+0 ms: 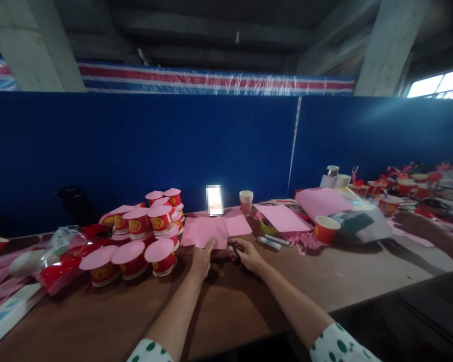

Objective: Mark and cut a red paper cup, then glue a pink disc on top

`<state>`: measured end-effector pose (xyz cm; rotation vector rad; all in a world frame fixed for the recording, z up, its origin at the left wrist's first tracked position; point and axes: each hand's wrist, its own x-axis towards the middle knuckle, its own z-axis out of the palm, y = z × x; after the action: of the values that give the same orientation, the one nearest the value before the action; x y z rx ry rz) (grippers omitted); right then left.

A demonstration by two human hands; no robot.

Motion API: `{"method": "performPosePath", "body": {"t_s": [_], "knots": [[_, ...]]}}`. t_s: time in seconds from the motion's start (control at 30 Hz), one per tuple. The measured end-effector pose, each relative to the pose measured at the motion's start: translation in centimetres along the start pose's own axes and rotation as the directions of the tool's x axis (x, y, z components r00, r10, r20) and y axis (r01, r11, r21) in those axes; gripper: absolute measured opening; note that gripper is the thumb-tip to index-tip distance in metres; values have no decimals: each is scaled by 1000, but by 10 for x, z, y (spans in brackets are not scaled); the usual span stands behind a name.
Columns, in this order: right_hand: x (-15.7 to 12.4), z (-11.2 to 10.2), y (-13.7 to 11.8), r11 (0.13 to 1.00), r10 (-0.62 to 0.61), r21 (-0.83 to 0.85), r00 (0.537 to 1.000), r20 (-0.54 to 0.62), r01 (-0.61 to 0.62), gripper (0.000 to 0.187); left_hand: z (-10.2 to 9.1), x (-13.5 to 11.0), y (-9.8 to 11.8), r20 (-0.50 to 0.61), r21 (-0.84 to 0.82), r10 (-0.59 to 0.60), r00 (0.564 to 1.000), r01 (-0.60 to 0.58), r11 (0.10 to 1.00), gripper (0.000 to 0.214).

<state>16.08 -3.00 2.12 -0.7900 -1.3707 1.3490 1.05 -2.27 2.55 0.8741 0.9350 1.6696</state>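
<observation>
My left hand (pixel 204 258) grips the near edge of a pink paper sheet (pixel 212 232), its thumb lying on top. Just right of it, my right hand (pixel 247 255) is closed round the dark handles of a pair of scissors (pixel 234 250). The scissor blades point away from me, along the right edge of the sheet. Another pink sheet (pixel 238 222) lies flat beyond the blades. To the left stand stacked red paper cups (pixel 161 264), upside down under pink paper discs (pixel 160 249).
A pale cup (pixel 246 202) stands by the blue partition (pixel 181 141). Markers (pixel 270 243), pink paper scraps (pixel 305 242) and a red cup (pixel 326 230) lie to the right. Another person's hand (pixel 411 222) reaches in at far right. Plastic-wrapped red items (pixel 66 266) lie at left.
</observation>
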Motion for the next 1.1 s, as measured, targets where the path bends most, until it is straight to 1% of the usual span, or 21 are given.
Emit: {"method": "performPosePath", "body": {"t_s": [0.2,0.43,0.63,0.83,1.1], "knots": [[0,0,-1,1000,-5,-4,1000,1,5,29,-1,1,-1,-10,9,-14,1000,14,1000,46],[-1,-1,0,1000,-1,-27,1000,1,1,33,-3,2,-5,-7,-1,13,1000,-13,1000,49],[-1,0,-1,999,0,-46,1000,-2,0,32,-3,1,-3,8,-8,12,1000,-12,1000,49],[-1,1,-2,998,-4,-66,1000,-10,3,28,-3,1,-2,35,-38,24,999,-23,999,51],[2,-3,4,993,5,-119,1000,6,-4,32,-2,-1,-1,40,-90,21,999,-18,996,53]]}}
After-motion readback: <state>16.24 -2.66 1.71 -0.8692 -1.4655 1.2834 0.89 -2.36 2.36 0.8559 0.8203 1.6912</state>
